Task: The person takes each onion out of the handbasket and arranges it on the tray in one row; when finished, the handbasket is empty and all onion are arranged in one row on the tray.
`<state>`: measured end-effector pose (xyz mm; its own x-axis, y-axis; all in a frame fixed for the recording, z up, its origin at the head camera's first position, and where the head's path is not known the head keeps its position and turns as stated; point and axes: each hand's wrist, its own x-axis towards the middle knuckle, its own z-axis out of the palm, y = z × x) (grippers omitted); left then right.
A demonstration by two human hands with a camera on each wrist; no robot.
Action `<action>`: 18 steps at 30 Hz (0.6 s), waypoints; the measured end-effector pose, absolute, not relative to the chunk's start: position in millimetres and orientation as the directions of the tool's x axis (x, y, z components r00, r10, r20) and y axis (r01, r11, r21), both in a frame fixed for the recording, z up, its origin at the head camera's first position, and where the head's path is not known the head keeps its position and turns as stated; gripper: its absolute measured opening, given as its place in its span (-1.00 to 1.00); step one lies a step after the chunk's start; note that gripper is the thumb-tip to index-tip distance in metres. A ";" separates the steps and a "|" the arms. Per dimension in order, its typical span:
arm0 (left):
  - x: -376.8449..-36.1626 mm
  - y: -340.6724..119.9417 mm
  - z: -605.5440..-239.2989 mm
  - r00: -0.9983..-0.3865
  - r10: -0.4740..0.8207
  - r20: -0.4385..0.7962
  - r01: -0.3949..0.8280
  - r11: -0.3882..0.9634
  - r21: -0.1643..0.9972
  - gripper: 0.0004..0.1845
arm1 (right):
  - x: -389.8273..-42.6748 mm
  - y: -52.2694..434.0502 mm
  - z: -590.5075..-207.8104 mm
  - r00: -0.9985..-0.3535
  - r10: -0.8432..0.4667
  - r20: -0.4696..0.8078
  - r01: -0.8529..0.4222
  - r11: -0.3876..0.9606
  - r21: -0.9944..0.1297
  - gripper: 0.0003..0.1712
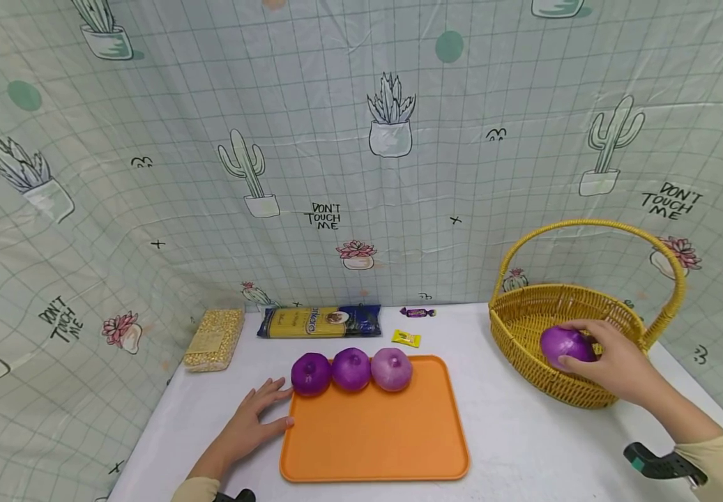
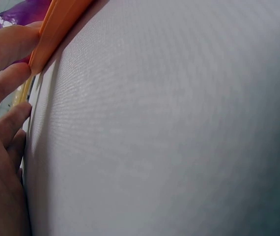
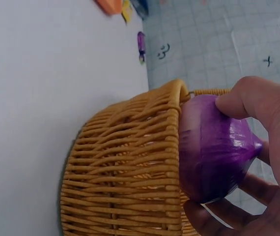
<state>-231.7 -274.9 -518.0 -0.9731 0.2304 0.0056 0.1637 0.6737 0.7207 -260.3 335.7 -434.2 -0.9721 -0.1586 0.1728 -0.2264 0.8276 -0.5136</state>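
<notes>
Purple onion (image 1: 563,345) sits gripped in the right hand (image 1: 615,362), over the yellow wicker basket (image 1: 524,321) at right of frame. Left hand (image 1: 251,425) lies flat, fingers relaxed, touching the orange tray (image 1: 374,439) on the tabletop (image 1: 512,432).

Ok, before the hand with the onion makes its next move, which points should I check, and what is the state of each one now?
1. Grip: right hand holds the purple round onion, thumb and fingers curled round it. Ok.
2. Onion's place: at the near rim of the yellow woven basket; whether it touches the rim, cannot tell.
3. Orange plastic tray steadied: left hand lies flat on the white table, fingertips at the tray's left edge. Ok.
4. Free space on the tray: three purple onions fill only its far edge. Ok.
5. Basket's inside: mostly hidden. Cannot tell.
</notes>
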 end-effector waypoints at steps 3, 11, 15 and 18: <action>-231.8 -274.6 -518.6 -0.973 0.229 0.013 0.168 0.674 0.720 -0.41 | -259.2 332.8 -432.4 -0.970 -0.160 0.183 -0.233 0.830 -0.507 -0.29; -233.0 -274.3 -519.5 -0.976 0.219 -0.001 0.150 0.670 0.727 -0.39 | -252.6 324.7 -426.5 -0.968 -0.174 0.182 -0.246 0.810 -0.532 -0.29; -232.6 -274.6 -519.3 -0.975 0.222 0.008 0.159 0.673 0.722 -0.40 | -249.4 320.2 -425.5 -0.963 -0.190 0.189 -0.265 0.795 -0.546 -0.29; -232.1 -274.3 -519.0 -0.975 0.224 0.010 0.162 0.673 0.722 -0.40 | -247.8 317.6 -425.2 -0.960 -0.204 0.192 -0.277 0.788 -0.550 -0.30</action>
<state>-232.1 -274.3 -519.0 -0.9746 0.2237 0.0100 0.1618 0.6726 0.7221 -247.8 317.6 -425.2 -0.9601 -0.2040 0.1915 -0.2771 0.7879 -0.5498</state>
